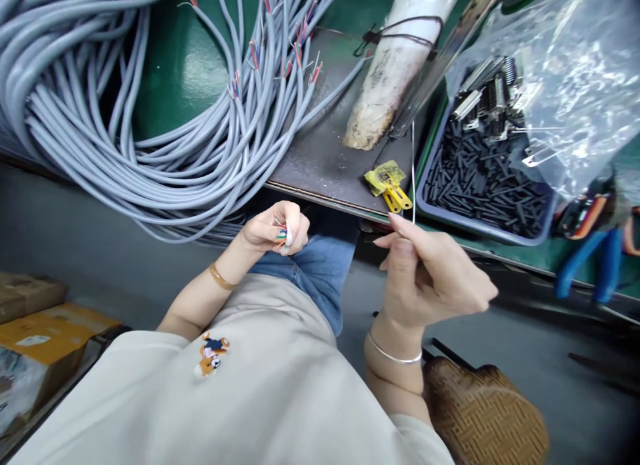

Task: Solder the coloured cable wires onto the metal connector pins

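My left hand (278, 228) is closed in front of my lap, around a small bunch of coloured wires (283, 234). Short red, green and blue ends poke out between thumb and fingers, along with something white. Out to the right, my right hand (431, 268) is raised by the bench edge with thumb and forefinger pressed together. Whatever it pinches, if anything, is too small to make out. Behind its fingertips runs a thin white strand (413, 175); whether the fingers touch it I cannot tell. A yellow clip-like tool (395, 193) wrapped in tape lies just beyond.
Grey cables (165, 185) with stripped coloured ends cover the bench's left side. A white, tape-wrapped post (385, 85) slants over the dark board (320, 152). Rightward are a bin (500, 232) of black sleeves and metal connectors, a plastic bag (580, 85), and blue-handled pliers (590, 265).
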Available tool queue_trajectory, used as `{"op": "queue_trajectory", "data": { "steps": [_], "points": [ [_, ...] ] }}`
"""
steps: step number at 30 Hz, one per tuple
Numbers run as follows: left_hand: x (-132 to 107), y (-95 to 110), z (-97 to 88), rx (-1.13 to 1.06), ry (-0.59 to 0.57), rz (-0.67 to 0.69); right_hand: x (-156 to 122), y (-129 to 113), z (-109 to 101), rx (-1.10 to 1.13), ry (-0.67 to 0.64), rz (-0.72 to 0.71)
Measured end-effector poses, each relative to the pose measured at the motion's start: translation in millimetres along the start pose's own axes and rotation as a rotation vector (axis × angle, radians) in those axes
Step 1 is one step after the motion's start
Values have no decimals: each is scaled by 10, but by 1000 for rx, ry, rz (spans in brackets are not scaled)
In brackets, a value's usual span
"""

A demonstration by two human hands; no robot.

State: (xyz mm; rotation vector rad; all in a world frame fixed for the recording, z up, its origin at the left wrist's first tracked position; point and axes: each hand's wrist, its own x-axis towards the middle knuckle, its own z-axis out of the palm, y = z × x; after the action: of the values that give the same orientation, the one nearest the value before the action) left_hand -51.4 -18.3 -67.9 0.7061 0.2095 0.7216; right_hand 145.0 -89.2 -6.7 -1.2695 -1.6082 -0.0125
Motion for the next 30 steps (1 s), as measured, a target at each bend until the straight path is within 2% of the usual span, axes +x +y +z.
{"op": "queue_trajectory", "data": {
  "steps": [5,8,12,16,20,24,30],
  "points": [
    [-36,-4,-17,-9,-80,53,13,-1,-8,-25,51,-62],
    [-61,5,-14,-1,-82,49,11,-27,-14,-41,49,-98],
    [-80,60,61,27,32,-19,-1,-69,-18,-58,31,-96],
    [-35,126,235,117,231,-48,10,-96,-19,-98,3,-78],
    [26,142,426,212,389,-19,31,-94,-6,-136,-118,-39],
    [38,124,535,284,433,-5,17,-77,18,-75,-190,6],
    [35,99,586,331,423,33,-4,-70,7,-31,-239,69]
  ]
}}
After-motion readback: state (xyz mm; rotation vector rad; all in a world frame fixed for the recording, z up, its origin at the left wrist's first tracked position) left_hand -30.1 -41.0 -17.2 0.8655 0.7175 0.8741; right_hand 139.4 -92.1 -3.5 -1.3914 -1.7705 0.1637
